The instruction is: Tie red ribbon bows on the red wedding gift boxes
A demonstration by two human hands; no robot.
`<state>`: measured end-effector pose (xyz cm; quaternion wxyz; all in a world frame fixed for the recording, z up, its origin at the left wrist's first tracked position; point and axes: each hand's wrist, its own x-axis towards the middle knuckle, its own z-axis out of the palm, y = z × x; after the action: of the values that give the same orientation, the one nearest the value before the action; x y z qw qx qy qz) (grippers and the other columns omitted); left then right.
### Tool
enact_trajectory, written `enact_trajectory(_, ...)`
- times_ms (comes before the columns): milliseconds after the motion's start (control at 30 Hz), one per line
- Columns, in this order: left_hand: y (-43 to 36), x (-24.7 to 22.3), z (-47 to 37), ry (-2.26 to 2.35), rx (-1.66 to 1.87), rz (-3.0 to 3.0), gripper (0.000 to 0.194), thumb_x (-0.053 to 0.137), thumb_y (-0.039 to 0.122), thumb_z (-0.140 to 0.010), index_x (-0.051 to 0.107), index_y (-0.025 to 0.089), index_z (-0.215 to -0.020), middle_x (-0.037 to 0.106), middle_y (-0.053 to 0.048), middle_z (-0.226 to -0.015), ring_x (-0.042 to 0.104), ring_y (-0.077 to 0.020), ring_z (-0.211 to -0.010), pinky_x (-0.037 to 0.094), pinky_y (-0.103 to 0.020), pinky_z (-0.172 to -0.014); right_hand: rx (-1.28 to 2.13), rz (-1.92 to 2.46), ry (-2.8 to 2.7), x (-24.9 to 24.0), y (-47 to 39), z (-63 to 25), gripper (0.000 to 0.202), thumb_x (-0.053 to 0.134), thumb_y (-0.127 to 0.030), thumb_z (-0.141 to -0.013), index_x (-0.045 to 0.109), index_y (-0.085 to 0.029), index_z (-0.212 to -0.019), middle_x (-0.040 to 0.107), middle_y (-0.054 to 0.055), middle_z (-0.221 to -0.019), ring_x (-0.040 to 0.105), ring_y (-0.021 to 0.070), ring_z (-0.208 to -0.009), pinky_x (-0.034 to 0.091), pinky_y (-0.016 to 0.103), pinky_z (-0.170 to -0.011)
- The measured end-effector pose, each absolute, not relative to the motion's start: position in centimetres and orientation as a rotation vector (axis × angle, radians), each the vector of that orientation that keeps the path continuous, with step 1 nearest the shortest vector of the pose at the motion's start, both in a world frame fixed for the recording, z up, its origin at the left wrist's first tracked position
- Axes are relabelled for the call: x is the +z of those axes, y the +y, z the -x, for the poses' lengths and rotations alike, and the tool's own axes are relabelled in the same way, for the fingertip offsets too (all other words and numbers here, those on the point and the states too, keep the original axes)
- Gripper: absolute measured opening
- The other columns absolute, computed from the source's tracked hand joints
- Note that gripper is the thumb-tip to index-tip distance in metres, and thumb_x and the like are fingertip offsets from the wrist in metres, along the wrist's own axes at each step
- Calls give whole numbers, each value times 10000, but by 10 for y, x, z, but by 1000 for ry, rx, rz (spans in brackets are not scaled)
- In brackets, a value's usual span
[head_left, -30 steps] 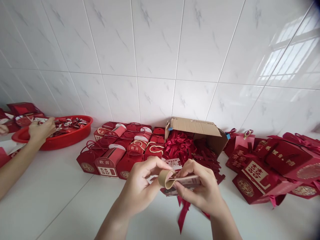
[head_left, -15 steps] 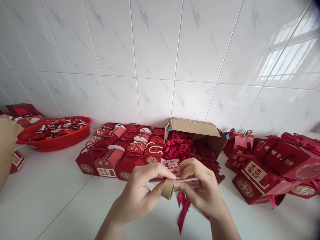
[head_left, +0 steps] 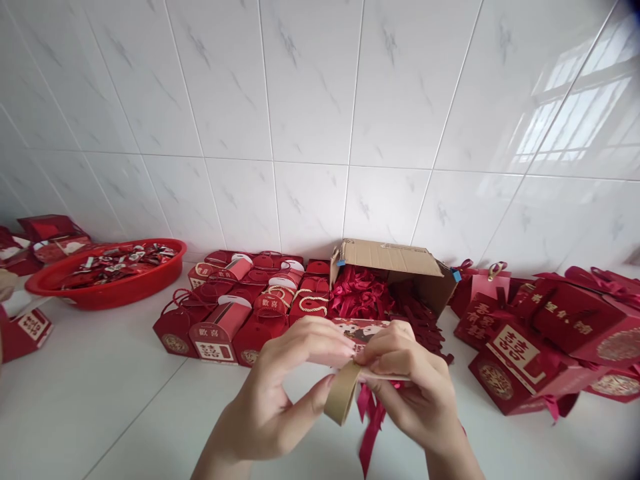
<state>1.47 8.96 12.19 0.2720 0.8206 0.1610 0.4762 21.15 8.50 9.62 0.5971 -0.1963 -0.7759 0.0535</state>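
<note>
A small pink gift box [head_left: 325,356] with a printed panel facing up is held between my two hands, above the counter. From its near side hangs a looped gold ribbon [head_left: 343,393]. The curled fingers of my left hand [head_left: 285,383] rest on the box, and the thumb touches the loop's left side. With thumb and fingers pinched together, my right hand [head_left: 413,380] grips the box's right part beside the base of the ribbon. The fingers hide much of the box. Below it, a dark red ribbon [head_left: 371,427] trails over the counter.
Rows of red gift boxes [head_left: 215,330] stand behind my left hand. An open cardboard box [head_left: 393,253] spills red ribbons by the tiled wall. More red boxes [head_left: 520,360] are stacked at right. A red basin [head_left: 135,288] of wrapped sweets stands left, with part of another person at the edge.
My left thumb has dropped away from the fingers, and the gold loop hangs a little lower. The printed panel shows more. The other person's sleeve has mostly left the view at left.
</note>
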Motion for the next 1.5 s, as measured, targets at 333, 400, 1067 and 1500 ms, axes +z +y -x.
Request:
enact_trajectory(333, 87, 120, -13, 463, 1213, -2215, 397, 549, 50, -819, 592, 272, -1145, 681, -32, -1096, 627, -201, -1019, 514, -347, -888, 117, 406, -1807, 97, 82, -212, 204, 564, -25, -826, 536, -214, -897, 653, 20, -820, 612, 150, -703, 417, 371, -706)
enact_trajectory(400, 87, 121, -13, 451, 1209, -2216, 395, 547, 42, -815, 603, 277, -1128, 696, -19, -1061, 642, -190, -985, 516, -343, -887, 118, 398, -1801, 97, 83, -211, 196, 571, -29, -824, 534, -208, -893, 646, 16, -813, 607, 144, -694, 411, 365, -699)
enact_trajectory(1067, 94, 102, -20, 707, 1408, -2230, 235, 571, 56, -842, 528, 250, -968, 650, -3, -877, 670, -137, -832, 563, -238, -735, 196, 518, -1731, 96, 83, -208, 207, 654, -62, -777, 521, -220, -765, 654, -12, -751, 588, 132, -655, 447, 329, -684)
enact_trajectory(1500, 98, 100, -20, 858, 1245, -2311, 227, 512, 63, -862, 467, 247, -987, 596, -26, -934, 661, -124, -823, 563, -226, -727, 567, 732, -1778, 100, 83, -208, 119, 624, -205, -851, 665, -205, -962, 640, 53, -882, 609, 155, -789, 500, 257, -681)
